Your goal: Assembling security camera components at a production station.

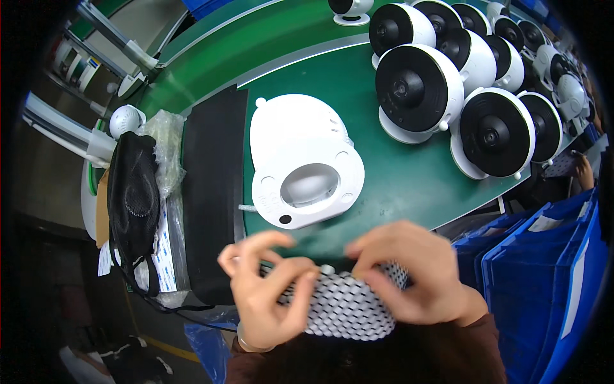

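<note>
In front of my body, my left hand (272,291) grips the left part of a sheet covered with rows of small white rounded pieces (348,310), with dark gaps between them. My right hand (416,275) pinches the same sheet's upper right part; its fingers are slightly blurred. One small white piece (327,269) stands up at the sheet's top edge, between the hands. Just beyond them a white fan-like device (300,125) lies on the green table, its base toward me. That base has an oval opening and several round marks; one is black (285,219), the others white.
Several white devices with round black fronts (416,89) crowd the table's far right. A black mat (214,192) lies left of the device. Farther left are a black mesh bag (133,185) and clear plastic wrap (167,150). Blue bins (537,269) stand at the right.
</note>
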